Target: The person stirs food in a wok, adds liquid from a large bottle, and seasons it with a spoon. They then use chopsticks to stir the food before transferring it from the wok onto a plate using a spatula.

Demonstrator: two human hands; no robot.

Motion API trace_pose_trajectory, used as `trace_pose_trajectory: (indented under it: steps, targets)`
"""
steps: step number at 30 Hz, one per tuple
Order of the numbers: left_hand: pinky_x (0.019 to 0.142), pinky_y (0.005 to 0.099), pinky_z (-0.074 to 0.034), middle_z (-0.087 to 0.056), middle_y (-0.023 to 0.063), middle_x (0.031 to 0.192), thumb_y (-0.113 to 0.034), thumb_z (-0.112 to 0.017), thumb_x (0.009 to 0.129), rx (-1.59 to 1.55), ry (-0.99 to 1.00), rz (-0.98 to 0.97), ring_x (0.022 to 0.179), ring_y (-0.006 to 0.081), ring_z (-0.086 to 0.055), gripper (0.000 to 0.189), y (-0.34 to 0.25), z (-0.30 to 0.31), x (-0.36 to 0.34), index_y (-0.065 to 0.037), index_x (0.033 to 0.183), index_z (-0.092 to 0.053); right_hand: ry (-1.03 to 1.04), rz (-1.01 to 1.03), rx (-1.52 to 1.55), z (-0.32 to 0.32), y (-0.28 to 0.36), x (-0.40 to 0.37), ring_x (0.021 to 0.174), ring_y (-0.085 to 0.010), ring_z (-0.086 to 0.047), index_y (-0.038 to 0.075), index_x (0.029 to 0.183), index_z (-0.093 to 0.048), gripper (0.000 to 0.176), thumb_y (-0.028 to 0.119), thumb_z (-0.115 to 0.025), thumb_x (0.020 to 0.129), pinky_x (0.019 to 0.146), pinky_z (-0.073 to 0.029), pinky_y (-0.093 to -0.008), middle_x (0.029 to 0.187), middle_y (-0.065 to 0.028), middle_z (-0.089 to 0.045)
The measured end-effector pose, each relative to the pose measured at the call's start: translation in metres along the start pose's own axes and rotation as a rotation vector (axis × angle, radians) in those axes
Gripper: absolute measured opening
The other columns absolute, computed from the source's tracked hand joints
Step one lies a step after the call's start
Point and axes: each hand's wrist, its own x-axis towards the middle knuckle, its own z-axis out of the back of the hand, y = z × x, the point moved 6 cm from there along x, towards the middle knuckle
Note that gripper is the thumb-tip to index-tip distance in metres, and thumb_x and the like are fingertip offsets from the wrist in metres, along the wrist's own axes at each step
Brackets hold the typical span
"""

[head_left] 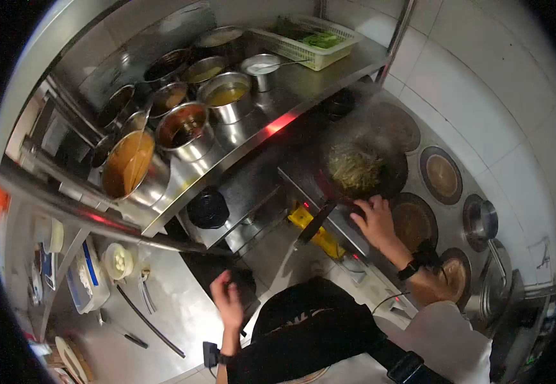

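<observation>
Steam rises from a dark wok (396, 173) on the stove, with greenish noodle-like or shredded food (354, 168) inside it. My right hand (375, 221) is over the stove's front edge, just below the wok, fingers apart and holding nothing that shows. The wok's dark handle (315, 224) points toward me, left of that hand. My left hand (226, 296) is raised beside the steel worktable, empty, with its fingers apart. Both wrists wear dark bands.
A steel shelf (239, 144) bears several metal pots of sauces and a white basket (319, 61) of greens. Round burner covers (441, 174) and a small pan (481, 219) are at right. The worktable (169, 320) at lower left holds a white bowl (119, 261), a tray (88, 276) and utensils.
</observation>
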Motion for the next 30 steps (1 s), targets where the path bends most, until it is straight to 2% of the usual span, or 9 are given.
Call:
trace_pose_trajectory:
  steps: [8, 13, 16, 18, 24, 26, 27, 29, 30]
  targets:
    - [0.090, 0.0352, -0.038, -0.050, 0.0188, 0.114, -0.016, -0.061, 0.078, 0.134, 0.446, -0.206, 0.107, 0.0331, -0.048, 0.045, -0.091, -0.182, 0.053, -0.004, 0.119, -0.047, 0.368, -0.255, 0.058, -0.006, -0.075, -0.020, 0.102, -0.0398, -0.042, 0.007, 0.119, -0.044, 0.046, 0.014, -0.060, 0.076, 0.085, -0.039, -0.0423, 0.109, -0.0201, -0.041]
    - [0.086, 0.0274, -0.041, -0.058, 0.0130, 0.109, -0.013, -0.064, 0.074, -0.033, 0.604, 0.193, 0.099, 0.0190, -0.056, 0.046, -0.069, -0.209, 0.060, -0.008, 0.118, -0.052, 0.164, -0.222, 0.452, 0.065, -0.161, -0.017, 0.111, -0.0264, -0.045, 0.003, 0.125, -0.038, 0.044, 0.007, -0.046, 0.082, 0.095, -0.034, -0.0369, 0.109, -0.0131, -0.050]
    - [0.087, 0.0253, -0.039, -0.057, 0.0090, 0.114, -0.011, -0.064, 0.076, -0.092, 0.643, 0.121, 0.102, 0.0134, -0.052, 0.047, -0.065, -0.215, 0.065, -0.008, 0.120, -0.050, 0.167, -0.188, 0.316, 0.152, -0.152, 0.006, 0.089, -0.0190, -0.054, 0.005, 0.125, -0.040, 0.041, 0.007, -0.040, 0.084, 0.078, -0.045, -0.0302, 0.100, -0.0097, -0.053]
    - [0.088, 0.0250, -0.038, -0.056, 0.0081, 0.115, -0.008, -0.063, 0.076, -0.098, 0.655, 0.099, 0.103, 0.0127, -0.051, 0.047, -0.076, -0.214, 0.063, -0.008, 0.121, -0.049, 0.472, -0.899, 0.856, 0.156, -0.178, -0.011, 0.064, -0.0093, -0.049, 0.005, 0.124, -0.043, 0.040, 0.006, -0.041, 0.084, 0.053, -0.043, -0.0197, 0.092, -0.0063, -0.053]
    - [0.091, 0.0237, -0.035, -0.052, 0.0077, 0.120, -0.003, -0.061, 0.077, -0.190, 0.685, 0.116, 0.106, 0.0103, -0.046, 0.048, -0.069, -0.217, 0.068, -0.007, 0.123, -0.046, 0.603, -0.874, 1.485, 0.069, -0.189, -0.005, 0.046, -0.0034, -0.037, 0.002, 0.120, -0.046, 0.039, 0.006, -0.046, 0.082, 0.037, -0.030, -0.0132, 0.078, -0.0050, -0.054]
    - [0.091, 0.0245, -0.035, -0.052, 0.0084, 0.120, -0.005, -0.062, 0.076, -0.146, 0.694, 0.124, 0.107, 0.0124, -0.048, 0.050, -0.067, -0.216, 0.068, -0.008, 0.124, -0.046, 0.284, -0.261, 0.908, -0.011, -0.226, -0.010, 0.044, -0.0029, -0.035, 0.003, 0.120, -0.046, 0.038, 0.007, -0.048, 0.083, 0.035, -0.026, -0.0133, 0.075, -0.0038, -0.053]
    - [0.091, 0.0245, -0.035, -0.052, 0.0084, 0.120, -0.005, -0.062, 0.076, -0.144, 0.686, 0.126, 0.107, 0.0124, -0.048, 0.050, -0.069, -0.216, 0.070, -0.008, 0.124, -0.046, 0.289, -0.254, 0.910, -0.005, -0.207, -0.001, 0.044, -0.0029, -0.035, 0.003, 0.120, -0.046, 0.038, 0.007, -0.048, 0.083, 0.035, -0.026, -0.0133, 0.075, -0.0038, -0.053]
    - [0.092, 0.0257, -0.036, -0.052, 0.0095, 0.121, -0.008, -0.064, 0.075, -0.055, 0.693, 0.096, 0.109, 0.0149, -0.049, 0.052, -0.074, -0.213, 0.072, -0.009, 0.124, -0.045, 0.273, -0.996, 1.506, -0.001, -0.164, -0.001, 0.047, -0.0026, -0.038, 0.004, 0.122, -0.045, 0.039, 0.010, -0.050, 0.084, 0.036, -0.026, -0.0142, 0.077, -0.0020, -0.053]
    - [0.092, 0.0257, -0.036, -0.052, 0.0095, 0.121, -0.008, -0.064, 0.075, -0.050, 0.686, 0.093, 0.109, 0.0149, -0.049, 0.052, -0.073, -0.212, 0.074, -0.009, 0.124, -0.045, 0.277, -0.988, 1.512, -0.001, -0.165, 0.001, 0.047, -0.0026, -0.038, 0.004, 0.122, -0.045, 0.039, 0.010, -0.050, 0.084, 0.036, -0.026, -0.0142, 0.077, -0.0020, -0.053]
